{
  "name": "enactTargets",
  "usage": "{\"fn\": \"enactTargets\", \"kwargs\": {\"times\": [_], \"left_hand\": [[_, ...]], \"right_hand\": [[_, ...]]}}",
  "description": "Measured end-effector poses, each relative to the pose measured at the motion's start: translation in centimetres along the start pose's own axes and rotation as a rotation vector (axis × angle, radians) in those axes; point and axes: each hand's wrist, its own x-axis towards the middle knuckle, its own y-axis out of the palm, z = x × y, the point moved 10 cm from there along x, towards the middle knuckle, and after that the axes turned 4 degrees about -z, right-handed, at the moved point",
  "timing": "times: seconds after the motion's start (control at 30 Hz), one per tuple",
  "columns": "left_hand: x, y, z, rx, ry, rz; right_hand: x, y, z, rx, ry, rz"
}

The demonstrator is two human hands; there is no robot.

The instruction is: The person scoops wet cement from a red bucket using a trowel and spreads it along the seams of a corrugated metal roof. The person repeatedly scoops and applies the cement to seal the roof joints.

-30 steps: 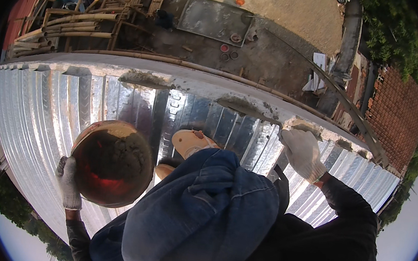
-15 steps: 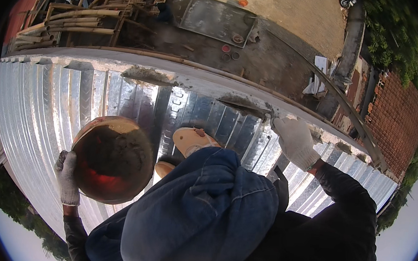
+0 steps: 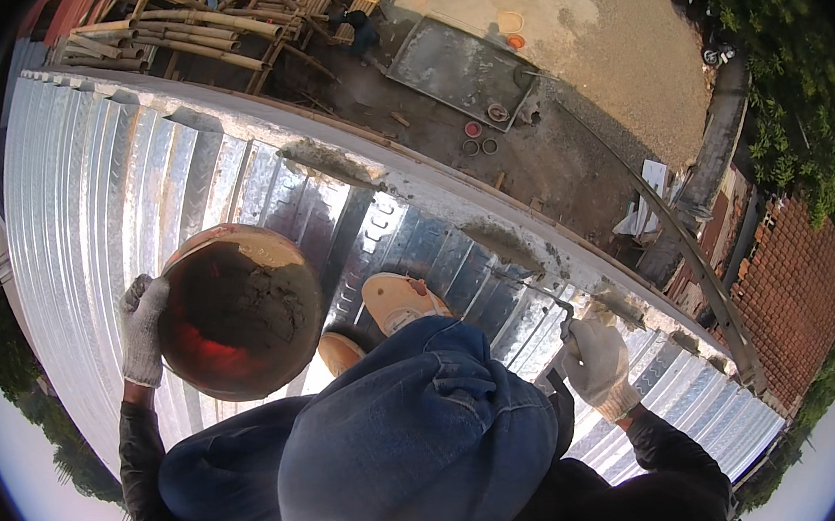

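My left hand (image 3: 143, 327), in a pale knitted glove, grips the rim of a round bucket (image 3: 200, 240). Grey wet mortar (image 3: 258, 300) lies inside it, and part of the inner wall glows red. My gloved right hand (image 3: 599, 363) is closed round the handle of a trowel (image 3: 556, 299). Its thin metal neck points left toward the wall edge, and the blade is seen nearly edge-on. Just beyond the tool, a patch of grey mortar (image 3: 505, 244) sits where the corrugated metal sheeting (image 3: 72, 197) meets the low wall (image 3: 425, 183).
My tan shoes (image 3: 396, 299) stand on the ridged sheeting. Past the wall lies a lower yard with bamboo poles (image 3: 203, 39), a flat mixing tray (image 3: 461, 69) and several small buckets. A tiled roof (image 3: 792, 282) and trees (image 3: 804, 107) are at the right.
My right hand has drawn back from the wall edge toward me, bringing the trowel's neck into sight. My left hand keeps its hold on the bucket. The whole view has shifted slightly.
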Motion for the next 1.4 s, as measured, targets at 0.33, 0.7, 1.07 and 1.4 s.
{"fn": "enactTargets", "kwargs": {"times": [0.33, 0.7, 1.07, 1.4], "left_hand": [[-2.3, 0.5, -1.3, 0.171, 0.014, -0.082], [-4.6, 0.4, 0.1, 0.057, -0.104, -0.222], [-1.5, 4.4, -5.8, 0.505, -0.113, -0.05], [-1.5, 7.9, -8.1, 0.578, -0.156, 0.147]], "right_hand": [[9.3, 4.6, 8.8, 0.349, -0.077, 0.005], [15.8, 7.2, 23.3, 0.165, -0.656, 0.386], [19.2, 0.4, 11.8, 0.349, -0.289, -0.165], [16.6, 1.8, 6.5, 0.504, 0.089, -0.186]]}}
